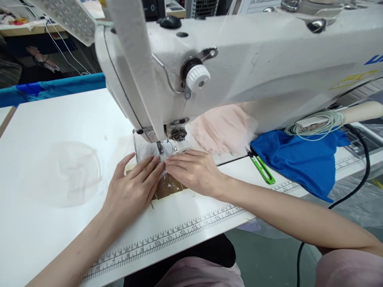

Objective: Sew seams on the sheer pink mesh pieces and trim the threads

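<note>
While spread left hand [135, 184] touches sheer fabric [163, 173], right hand [196, 172], fingers together, likewise.

The white table [44, 119] carries a sewing machine [254, 52], pale pink fabric [223, 127], a green cutter [263, 170] and blue cloth [302, 159].

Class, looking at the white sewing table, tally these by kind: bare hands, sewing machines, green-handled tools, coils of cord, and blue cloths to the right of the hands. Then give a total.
Hands: 2 (left hand, right hand)
Sewing machine: 1
Green-handled tool: 1
Coil of cord: 1
Blue cloth: 1
Total: 6
</note>
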The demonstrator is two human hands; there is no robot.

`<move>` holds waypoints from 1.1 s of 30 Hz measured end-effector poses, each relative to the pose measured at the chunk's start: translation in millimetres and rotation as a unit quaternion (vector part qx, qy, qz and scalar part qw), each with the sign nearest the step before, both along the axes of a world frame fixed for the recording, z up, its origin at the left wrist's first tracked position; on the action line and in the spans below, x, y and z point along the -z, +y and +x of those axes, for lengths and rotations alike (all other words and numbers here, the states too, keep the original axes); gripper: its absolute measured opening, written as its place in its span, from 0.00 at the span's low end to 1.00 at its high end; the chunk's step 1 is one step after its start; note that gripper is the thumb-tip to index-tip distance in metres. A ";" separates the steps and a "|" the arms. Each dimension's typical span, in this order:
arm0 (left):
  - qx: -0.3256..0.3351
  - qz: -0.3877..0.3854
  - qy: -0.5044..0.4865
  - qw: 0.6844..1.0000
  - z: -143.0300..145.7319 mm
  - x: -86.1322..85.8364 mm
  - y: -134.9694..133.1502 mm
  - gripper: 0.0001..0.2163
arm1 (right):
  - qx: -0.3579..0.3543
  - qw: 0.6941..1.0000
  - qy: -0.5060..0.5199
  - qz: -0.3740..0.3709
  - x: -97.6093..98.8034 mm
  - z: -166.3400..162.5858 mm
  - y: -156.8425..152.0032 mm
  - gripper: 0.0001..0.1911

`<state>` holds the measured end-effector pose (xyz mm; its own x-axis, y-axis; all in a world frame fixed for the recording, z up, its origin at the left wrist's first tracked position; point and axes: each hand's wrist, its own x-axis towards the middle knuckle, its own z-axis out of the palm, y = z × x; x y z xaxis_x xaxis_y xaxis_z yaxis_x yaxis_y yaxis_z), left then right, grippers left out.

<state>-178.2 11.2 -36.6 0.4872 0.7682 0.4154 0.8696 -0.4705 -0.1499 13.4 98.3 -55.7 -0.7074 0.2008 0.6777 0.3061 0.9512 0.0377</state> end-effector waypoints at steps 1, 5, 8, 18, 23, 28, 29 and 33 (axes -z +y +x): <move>-0.002 -0.001 -0.001 1.000 -0.5 0.4 0.8 0.14 | 0.001 1.000 0.002 -0.002 0.4 -0.5 0.6 0.14; -0.001 0.001 -0.002 1.000 -2.2 0.8 3.3 0.14 | 0.006 1.000 0.007 -0.006 1.9 -2.8 3.1 0.14; 0.012 0.009 -0.006 1.000 -1.1 -1.4 1.9 0.13 | 0.009 1.000 0.005 -0.010 3.4 -4.0 3.9 0.14; 0.024 0.018 -0.012 0.999 2.5 -5.6 -5.5 0.12 | 0.023 1.000 -0.015 -0.014 3.2 -2.0 -2.3 0.13; 0.011 0.006 -0.013 1.000 -0.1 -3.7 -2.7 0.13 | 0.021 0.999 -0.025 -0.035 3.2 -3.4 -0.1 0.13; 0.008 0.003 -0.004 1.000 0.3 -3.6 -6.7 0.12 | 0.027 0.998 -0.043 -0.044 3.5 -3.7 1.0 0.13; 0.007 0.004 -0.003 1.000 0.4 -3.6 -7.5 0.12 | 0.028 0.998 -0.045 -0.040 3.3 -3.6 1.0 0.13; -0.001 0.004 -0.005 1.000 -0.1 -3.2 -7.1 0.12 | 0.038 0.997 -0.056 -0.031 2.2 -3.4 1.5 0.13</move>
